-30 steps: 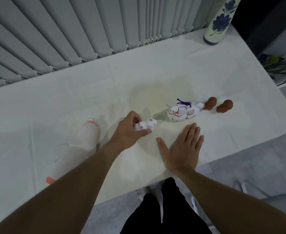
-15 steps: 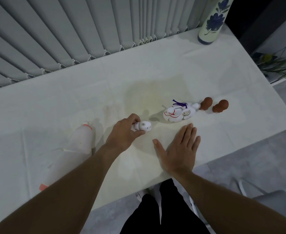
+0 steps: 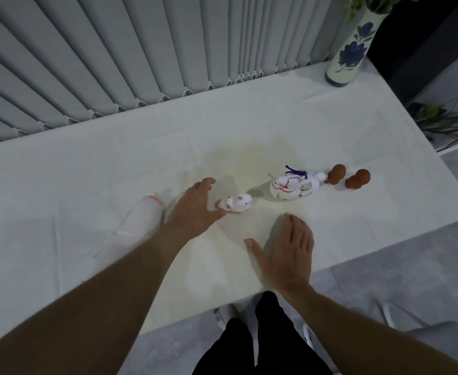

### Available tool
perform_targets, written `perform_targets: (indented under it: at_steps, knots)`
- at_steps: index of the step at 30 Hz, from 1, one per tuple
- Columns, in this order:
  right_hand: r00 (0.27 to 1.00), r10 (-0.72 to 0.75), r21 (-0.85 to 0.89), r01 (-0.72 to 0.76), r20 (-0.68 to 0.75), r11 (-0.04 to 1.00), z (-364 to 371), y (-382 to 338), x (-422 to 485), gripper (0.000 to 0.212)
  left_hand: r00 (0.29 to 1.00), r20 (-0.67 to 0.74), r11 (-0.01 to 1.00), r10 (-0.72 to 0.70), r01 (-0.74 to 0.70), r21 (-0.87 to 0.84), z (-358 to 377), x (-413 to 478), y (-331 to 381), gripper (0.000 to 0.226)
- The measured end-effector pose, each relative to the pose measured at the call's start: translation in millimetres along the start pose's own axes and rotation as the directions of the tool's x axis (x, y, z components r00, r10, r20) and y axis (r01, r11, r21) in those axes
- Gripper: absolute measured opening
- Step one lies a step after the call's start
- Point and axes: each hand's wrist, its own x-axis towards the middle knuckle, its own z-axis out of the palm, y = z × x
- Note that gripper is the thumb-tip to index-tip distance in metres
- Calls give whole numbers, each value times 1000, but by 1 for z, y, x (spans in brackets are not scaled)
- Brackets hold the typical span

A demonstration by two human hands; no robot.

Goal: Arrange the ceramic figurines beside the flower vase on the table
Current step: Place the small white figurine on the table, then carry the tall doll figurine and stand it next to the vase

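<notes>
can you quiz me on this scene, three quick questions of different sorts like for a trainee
1. True or false: the left hand grips the small white figurine.
2. How many brown figurines lie right of the large white figurine?
3. Where is the flower vase? A) far right corner B) beside the hands

Key: 1. False, it is open beside it. 2. Two. 3. A.

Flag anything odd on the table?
A yellowish stain discolours the cloth mid-table. The small white figurine and the bottle lie on their sides. All figurines sit far from the vase.
</notes>
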Motion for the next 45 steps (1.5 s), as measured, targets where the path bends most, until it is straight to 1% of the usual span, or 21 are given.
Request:
perform_targets:
  at_steps: [2, 4, 7, 9, 11, 14, 16, 19, 21, 24, 27, 30, 32, 35, 38, 41, 43, 45]
  knots:
    - [992, -128, 8, 128, -19, 992, 4, -3, -7, 94, 996, -82, 992, -30, 40, 122, -13, -7, -7, 76]
    - [952, -305, 31, 306, -22, 952, 9, -8, -12, 81, 985, -162, 972, -65, 100, 214, -27, -17, -14, 78]
    - [831, -556, 88, 554, -1, 828, 15, -18, -11, 66, 963, -211, 921, -168, 230, 314, -43, -32, -28, 88]
    - [738, -674, 98, 668, 38, 737, 17, -23, -7, 64, 946, -221, 888, -236, 303, 347, -49, -42, -39, 96]
    - [689, -716, 81, 712, 111, 697, 18, -28, -3, 68, 921, -229, 862, -314, 378, 338, -51, -51, -49, 100]
    - [674, -714, 32, 723, 188, 690, 19, -30, -1, 73, 882, -200, 834, -427, 470, 289, -48, -62, -62, 104]
    - [670, -712, 16, 726, 213, 688, 18, -30, -1, 74, 871, -195, 841, -451, 488, 233, -46, -65, -67, 98]
    - [675, -700, 14, 717, 231, 696, 17, -31, -1, 75, 871, -226, 857, -437, 480, 190, -47, -66, -64, 90]
    - [685, -686, 15, 705, 246, 709, 17, -31, -1, 75, 861, -283, 876, -423, 468, 116, -51, -65, -58, 87]
    - [692, -673, 19, 693, 260, 720, 16, -32, -1, 75, 836, -373, 912, -404, 398, -97, -64, -60, -46, 87]
    - [697, -670, 34, 687, 256, 726, 15, -32, -1, 75, 825, -454, 927, -336, 205, -314, -77, -53, -37, 88]
    - [697, -666, 34, 683, 264, 729, 15, -33, 0, 75, 812, -528, 900, -248, -9, -436, -85, -50, -28, 84]
    - [698, -664, 42, 680, 266, 732, 14, -33, 0, 75, 799, -560, 873, -221, -94, -479, -86, -48, -25, 82]
    - [700, -661, 49, 676, 271, 736, 14, -33, 0, 76, 792, -575, 845, -207, -152, -512, -80, -49, -27, 83]
    - [702, -659, 53, 672, 271, 738, 14, -33, 1, 76, 783, -587, 840, -204, -168, -516, -73, -50, -32, 81]
    - [703, -660, 52, 673, 266, 738, 13, -34, 1, 75, 752, -617, 844, -231, -161, -512, -71, -51, -37, 80]
    - [704, -663, 54, 674, 256, 737, 13, -34, 1, 75, 730, -634, 837, -256, -160, -524, -68, -54, -41, 83]
    - [703, -666, 55, 677, 248, 734, 13, -34, 1, 75, 724, -635, 829, -271, -159, -536, -61, -58, -44, 89]
